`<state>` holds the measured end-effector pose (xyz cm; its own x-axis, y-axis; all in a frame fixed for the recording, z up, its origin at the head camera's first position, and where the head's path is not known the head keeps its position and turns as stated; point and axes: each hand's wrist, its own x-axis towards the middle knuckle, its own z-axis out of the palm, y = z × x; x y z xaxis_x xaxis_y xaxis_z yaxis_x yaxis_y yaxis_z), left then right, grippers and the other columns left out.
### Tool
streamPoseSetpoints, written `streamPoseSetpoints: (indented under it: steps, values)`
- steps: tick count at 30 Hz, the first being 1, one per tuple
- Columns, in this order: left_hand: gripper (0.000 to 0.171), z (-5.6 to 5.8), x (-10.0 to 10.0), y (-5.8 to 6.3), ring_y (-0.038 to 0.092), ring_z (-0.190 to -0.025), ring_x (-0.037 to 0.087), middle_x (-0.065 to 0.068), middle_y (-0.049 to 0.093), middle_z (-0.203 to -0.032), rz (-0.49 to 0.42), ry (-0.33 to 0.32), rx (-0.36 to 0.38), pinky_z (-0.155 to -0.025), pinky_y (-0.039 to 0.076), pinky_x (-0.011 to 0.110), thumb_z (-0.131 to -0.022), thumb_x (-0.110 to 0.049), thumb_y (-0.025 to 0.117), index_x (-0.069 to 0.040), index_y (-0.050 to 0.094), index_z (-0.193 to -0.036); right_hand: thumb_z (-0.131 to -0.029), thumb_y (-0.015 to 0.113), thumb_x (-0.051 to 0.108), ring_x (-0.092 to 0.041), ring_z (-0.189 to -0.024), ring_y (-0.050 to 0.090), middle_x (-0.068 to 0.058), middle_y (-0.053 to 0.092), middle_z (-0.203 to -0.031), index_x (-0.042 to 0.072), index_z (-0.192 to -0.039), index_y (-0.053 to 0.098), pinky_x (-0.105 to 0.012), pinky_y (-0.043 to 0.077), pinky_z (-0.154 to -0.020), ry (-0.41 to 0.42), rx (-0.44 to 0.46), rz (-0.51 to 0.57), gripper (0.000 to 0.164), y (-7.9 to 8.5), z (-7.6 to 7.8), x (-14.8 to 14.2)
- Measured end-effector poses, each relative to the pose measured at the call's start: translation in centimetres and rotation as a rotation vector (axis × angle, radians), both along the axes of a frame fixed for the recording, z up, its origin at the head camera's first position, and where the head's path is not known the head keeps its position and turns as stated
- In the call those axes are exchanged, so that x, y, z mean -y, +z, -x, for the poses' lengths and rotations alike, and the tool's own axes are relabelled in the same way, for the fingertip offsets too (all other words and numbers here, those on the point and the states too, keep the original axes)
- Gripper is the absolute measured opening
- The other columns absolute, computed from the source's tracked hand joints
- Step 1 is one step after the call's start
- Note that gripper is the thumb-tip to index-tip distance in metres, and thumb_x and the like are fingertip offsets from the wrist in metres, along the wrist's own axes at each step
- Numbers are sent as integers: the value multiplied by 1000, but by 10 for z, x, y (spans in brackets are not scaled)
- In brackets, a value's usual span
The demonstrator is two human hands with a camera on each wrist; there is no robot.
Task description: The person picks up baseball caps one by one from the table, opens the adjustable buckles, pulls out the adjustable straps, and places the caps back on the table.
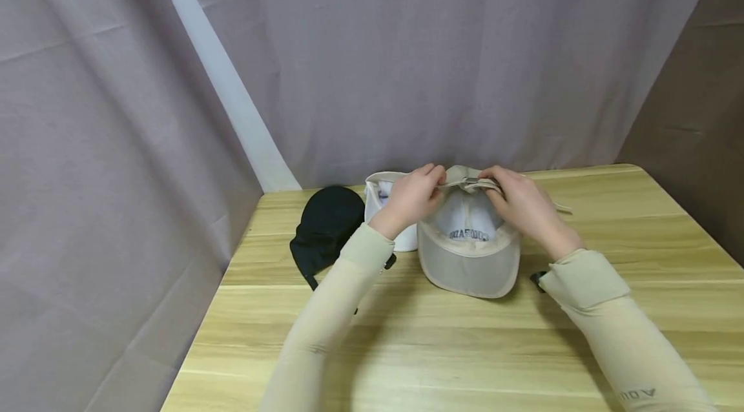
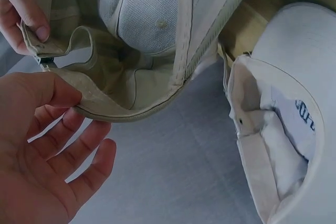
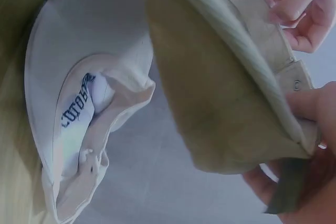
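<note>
A beige baseball cap (image 1: 469, 270) shows its inside and the underside of its brim, with dark lettering in the crown. My left hand (image 1: 414, 197) pinches one side of its back strap, while my right hand (image 1: 524, 206) holds the other side beside the buckle (image 2: 42, 60). Up close in the left wrist view, the strap loops between thumbs and fingers. An olive strap end (image 3: 287, 186) hangs at my right hand. Just left of the held cap, and partly covered by my left hand, lies a white cap (image 1: 405, 239). A black cap (image 1: 332, 218) lies farther left.
The wooden table (image 1: 430, 354) has a lettered pale cap (image 3: 44, 72) on it in the right wrist view; which one is unclear. Grey-mauve curtains (image 1: 378, 63) hang behind the table and on its left side. A brown cloth (image 1: 692, 121) hangs at the right.
</note>
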<state>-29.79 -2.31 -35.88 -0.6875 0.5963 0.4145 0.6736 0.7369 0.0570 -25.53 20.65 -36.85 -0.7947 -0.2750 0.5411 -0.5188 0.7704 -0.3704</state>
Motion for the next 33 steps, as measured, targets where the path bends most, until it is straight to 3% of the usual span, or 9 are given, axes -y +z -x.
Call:
streamPoseSetpoints:
  steps: [9,17,21,27,33]
  values:
    - [7,-42,37,0,51,-73,12,-2,54,-87,-105,-55,-145,-60,44,28,-92,-6,61,-12,60,-97,-89,69,-2,-39,-104,65,-16,68,-113,5,-119,63,-55,51,-83,107,-193,52,32,-4,-21,25]
    - [13,-82,54,2,50,-70,12,-5,52,-83,-117,-62,-236,-60,43,26,-86,-6,63,-13,61,-96,-82,71,-7,-37,-105,65,-16,69,-114,1,-122,64,-52,52,-89,199,-334,105,41,-6,-48,41]
    - [14,-103,60,2,50,-72,10,-6,52,-84,-147,-57,-205,-61,43,25,-86,-6,64,-14,61,-97,-86,65,0,-35,-99,67,-16,70,-110,-1,-120,65,-46,52,-88,253,-450,121,35,-7,-59,49]
    - [15,-127,67,2,51,-76,9,-6,54,-86,-220,-74,-89,-63,44,24,-87,-6,66,-15,60,-98,-99,52,18,-34,-94,68,-16,70,-107,-3,-115,67,-24,44,-101,298,-582,130,30,-10,-74,56]
    - [14,-141,70,3,52,-78,8,-6,55,-85,-248,-90,-50,-65,45,24,-89,-5,64,-15,58,-97,-104,51,21,-36,-96,68,-17,70,-107,-3,-113,68,-28,42,-105,337,-627,143,31,-13,-83,59]
